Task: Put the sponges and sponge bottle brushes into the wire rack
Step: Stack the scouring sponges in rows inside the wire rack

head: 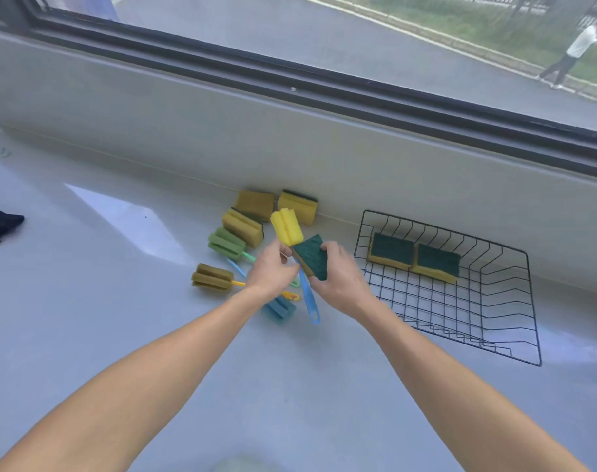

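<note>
My right hand [339,279] grips a scouring sponge [312,256], green side up, just left of the black wire rack [494,315]. Two similar sponges [390,252] [437,264] lie side by side at the back of the rack. My left hand [271,272] holds a bottle brush with a yellow sponge head [286,227] pointing up and a blue handle [310,303] pointing down. Three yellow sponges [254,204] [297,206] [242,227] sit by the wall. On the table lie a green brush [226,243], an olive brush [211,276] and a blue brush [279,310].
The pale table ends in a low wall [188,131] under a window sill; the rack stands right against that wall. A dark cloth [1,224] lies at the far left edge. A pale round object [239,466] shows at the bottom edge.
</note>
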